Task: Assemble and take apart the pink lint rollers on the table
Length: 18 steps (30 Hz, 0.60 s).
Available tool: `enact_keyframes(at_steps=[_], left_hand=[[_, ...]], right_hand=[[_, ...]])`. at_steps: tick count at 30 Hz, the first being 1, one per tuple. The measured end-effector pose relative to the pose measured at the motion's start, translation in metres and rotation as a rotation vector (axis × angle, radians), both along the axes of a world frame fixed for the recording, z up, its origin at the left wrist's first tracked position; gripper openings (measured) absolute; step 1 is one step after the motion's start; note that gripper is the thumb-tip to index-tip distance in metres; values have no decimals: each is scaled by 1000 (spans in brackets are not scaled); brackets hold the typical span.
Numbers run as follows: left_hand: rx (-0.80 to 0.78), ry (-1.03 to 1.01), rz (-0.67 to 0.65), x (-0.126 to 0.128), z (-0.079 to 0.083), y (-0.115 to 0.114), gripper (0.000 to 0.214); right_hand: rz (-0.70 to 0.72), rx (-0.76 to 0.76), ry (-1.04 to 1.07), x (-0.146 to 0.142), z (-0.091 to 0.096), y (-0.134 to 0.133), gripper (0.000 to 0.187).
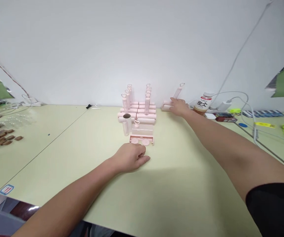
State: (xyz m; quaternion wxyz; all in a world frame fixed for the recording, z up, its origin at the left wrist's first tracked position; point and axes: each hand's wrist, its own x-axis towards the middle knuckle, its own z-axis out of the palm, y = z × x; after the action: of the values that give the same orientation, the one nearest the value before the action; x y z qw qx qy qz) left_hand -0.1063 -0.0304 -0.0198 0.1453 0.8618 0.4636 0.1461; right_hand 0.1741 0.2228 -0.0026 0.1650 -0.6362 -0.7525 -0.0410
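Note:
My left hand (130, 157) rests on the table with its fingers curled in and its thumb stretched out; no object shows in it. Just beyond it lies a pink open-fronted part (142, 140) with two round discs. Behind that are a pink panel with a heart loop (143, 129), a clear tube (125, 127) and a standing white roll with a hollow core (127, 120). Far to the right, my right hand (179, 107) grips a pink-and-white lint roller (166, 106) near the wall. Its clear handle with a heart loop (178, 91) leans right; the fingertips are partly hidden.
Several similar pink lint rollers (145, 117) stand in rows at the wall. A labelled bottle (202, 103), a white charger (224, 105), cables and a dark red box (226, 117) sit at right. Brown wooden pieces (2, 140) and clear plastic items (18, 120) lie at left.

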Motion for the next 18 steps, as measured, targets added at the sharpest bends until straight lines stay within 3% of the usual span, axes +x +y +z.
enact_keyframes(at_steps=[3, 6, 8, 10, 13, 16, 18], left_hand=[[-31, -91, 46, 0, 1, 0, 36], [-62, -229, 111, 3, 5, 1, 36], [-83, -334, 171, 11, 9, 3, 30], [-111, -437, 209, 27, 15, 6, 33], [-173, -620, 137, 60, 22, 9, 70], [-235, -849, -6, 91, 21, 6, 62], [-280, -897, -91, 104, 16, 2, 56]], right_hand=[[2, 82, 76, 7, 9, -31, 64], [19, 186, 164, 12, 18, -80, 58], [98, 286, 416, 12, 20, -120, 53], [199, 279, 604, 8, 18, -163, 53], [305, 197, 773, 1, 10, -222, 61], [363, 157, 840, 2, -1, -260, 59], [443, 101, 901, 9, -7, -269, 59]])
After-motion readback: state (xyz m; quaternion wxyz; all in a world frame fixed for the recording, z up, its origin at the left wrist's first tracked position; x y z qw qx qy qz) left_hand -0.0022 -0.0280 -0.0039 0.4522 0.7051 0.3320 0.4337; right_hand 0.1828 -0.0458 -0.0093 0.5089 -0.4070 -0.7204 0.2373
